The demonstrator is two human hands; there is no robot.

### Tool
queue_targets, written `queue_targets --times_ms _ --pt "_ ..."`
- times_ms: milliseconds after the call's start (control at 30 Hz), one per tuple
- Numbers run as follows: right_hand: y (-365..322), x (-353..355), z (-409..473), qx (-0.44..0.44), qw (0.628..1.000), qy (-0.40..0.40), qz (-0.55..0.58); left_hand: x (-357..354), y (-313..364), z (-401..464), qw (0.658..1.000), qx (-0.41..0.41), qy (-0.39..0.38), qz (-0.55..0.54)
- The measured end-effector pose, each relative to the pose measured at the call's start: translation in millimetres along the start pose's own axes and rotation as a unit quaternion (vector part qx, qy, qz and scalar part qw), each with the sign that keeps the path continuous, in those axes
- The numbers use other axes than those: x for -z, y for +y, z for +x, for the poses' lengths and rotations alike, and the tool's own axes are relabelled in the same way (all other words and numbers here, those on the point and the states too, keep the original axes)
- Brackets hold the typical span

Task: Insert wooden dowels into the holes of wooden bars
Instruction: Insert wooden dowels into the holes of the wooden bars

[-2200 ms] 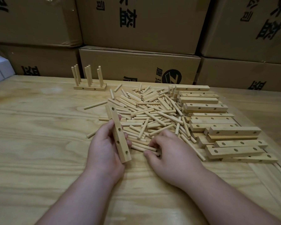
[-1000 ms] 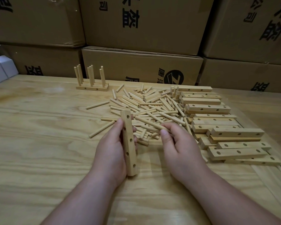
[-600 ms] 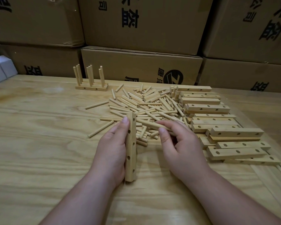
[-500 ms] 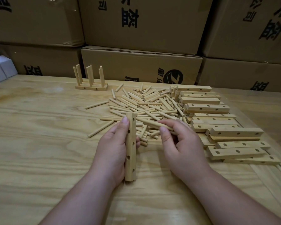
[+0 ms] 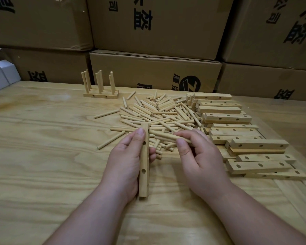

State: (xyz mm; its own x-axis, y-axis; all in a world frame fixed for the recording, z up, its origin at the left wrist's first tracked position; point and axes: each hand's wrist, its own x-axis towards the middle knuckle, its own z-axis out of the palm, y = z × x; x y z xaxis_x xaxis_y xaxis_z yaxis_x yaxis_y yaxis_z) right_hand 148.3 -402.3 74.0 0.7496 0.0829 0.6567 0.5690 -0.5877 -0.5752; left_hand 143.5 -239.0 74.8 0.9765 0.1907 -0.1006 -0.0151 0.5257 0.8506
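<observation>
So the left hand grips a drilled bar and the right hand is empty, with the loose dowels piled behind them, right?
Not quite. In the head view the right hand pinches a dowel; it is not empty. The left hand does grip the drilled bar, with the dowel pile behind.

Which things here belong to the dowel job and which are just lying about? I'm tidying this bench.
In use: bar gripped by left hand; dowel pinched by right hand; loose dowels; spare bars; finished bars.

Lying about: cardboard boxes; white boxes.
</observation>
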Motion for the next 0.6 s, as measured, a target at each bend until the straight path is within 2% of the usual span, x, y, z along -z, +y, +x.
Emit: queue_targets --times_ms 400,600 --pt "2 3 2 -0.052 0.998 -0.001 0.042 2 3 -1 0.999 0.025 -0.027 0.039" --pt "8 11 6 -0.030 0.999 -0.029 0.014 2 3 -1 0.998 0.026 -0.028 0.045"
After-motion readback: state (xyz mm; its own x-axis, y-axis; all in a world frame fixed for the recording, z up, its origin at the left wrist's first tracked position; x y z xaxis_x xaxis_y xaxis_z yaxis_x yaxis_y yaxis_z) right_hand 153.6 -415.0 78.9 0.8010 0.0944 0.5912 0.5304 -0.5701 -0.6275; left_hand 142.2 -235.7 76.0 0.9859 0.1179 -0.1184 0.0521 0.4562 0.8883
